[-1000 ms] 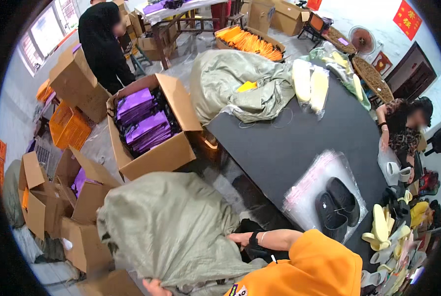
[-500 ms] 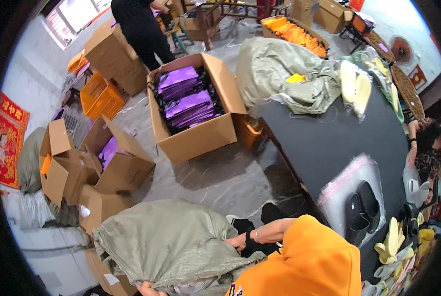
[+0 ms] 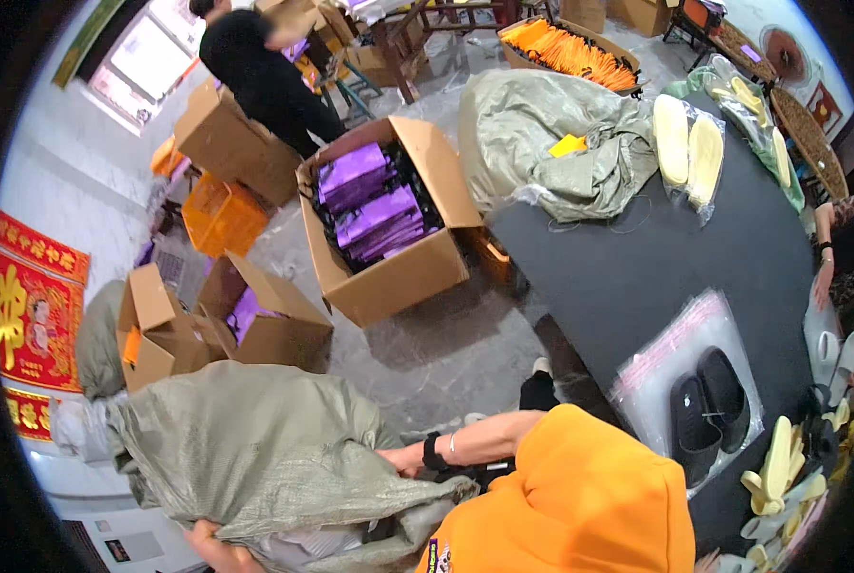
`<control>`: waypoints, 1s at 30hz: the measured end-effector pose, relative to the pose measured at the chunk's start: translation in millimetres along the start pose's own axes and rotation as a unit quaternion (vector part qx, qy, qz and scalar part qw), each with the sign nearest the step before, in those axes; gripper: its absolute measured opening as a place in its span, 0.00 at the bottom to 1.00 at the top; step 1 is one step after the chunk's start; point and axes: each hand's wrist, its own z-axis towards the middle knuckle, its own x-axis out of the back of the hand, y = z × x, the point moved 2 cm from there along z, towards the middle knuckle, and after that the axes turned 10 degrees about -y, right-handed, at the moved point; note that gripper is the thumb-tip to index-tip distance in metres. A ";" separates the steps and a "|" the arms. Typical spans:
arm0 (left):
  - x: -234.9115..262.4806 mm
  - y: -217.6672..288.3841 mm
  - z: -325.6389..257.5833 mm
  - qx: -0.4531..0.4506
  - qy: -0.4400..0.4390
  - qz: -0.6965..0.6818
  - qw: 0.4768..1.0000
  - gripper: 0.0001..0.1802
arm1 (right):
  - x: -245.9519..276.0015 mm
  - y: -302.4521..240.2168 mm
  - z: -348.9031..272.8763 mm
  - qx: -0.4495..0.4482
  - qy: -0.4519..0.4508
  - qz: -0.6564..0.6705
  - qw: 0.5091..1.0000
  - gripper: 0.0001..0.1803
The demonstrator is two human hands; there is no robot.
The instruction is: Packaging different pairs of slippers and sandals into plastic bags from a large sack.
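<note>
Grey-green woven sack [image 3: 255,449] on floor, both hands gripping its edge, left hand [image 3: 215,549], right hand [image 3: 403,460].

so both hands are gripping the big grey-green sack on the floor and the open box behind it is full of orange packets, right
Not quite. The head view shows the left hand and right hand gripping the grey-green sack, but the large open cardboard box behind it holds purple packets, not orange ones.
</note>
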 end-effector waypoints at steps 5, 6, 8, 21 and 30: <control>-51.0 111.6 9.1 -0.111 -0.035 -0.001 0.993 0.22 | -40.5 -53.7 -27.4 0.105 -0.045 -0.103 0.988 0.29; -51.5 139.4 -7.4 -0.127 -0.025 0.012 0.992 0.22 | -52.2 -54.4 -32.3 0.141 -0.066 -0.150 0.976 0.30; -71.0 186.7 -16.1 -0.150 -0.048 0.014 0.987 0.22 | -60.3 -97.8 -60.5 0.184 -0.077 -0.143 0.969 0.30; -214.5 361.3 -63.3 -0.611 -0.074 0.203 0.761 0.18 | -93.1 -289.7 -365.0 0.604 0.000 -0.308 0.735 0.32; -508.2 374.8 -179.6 -0.678 -0.307 0.020 0.668 0.14 | -19.8 -245.8 -607.1 0.763 0.310 -0.197 0.532 0.29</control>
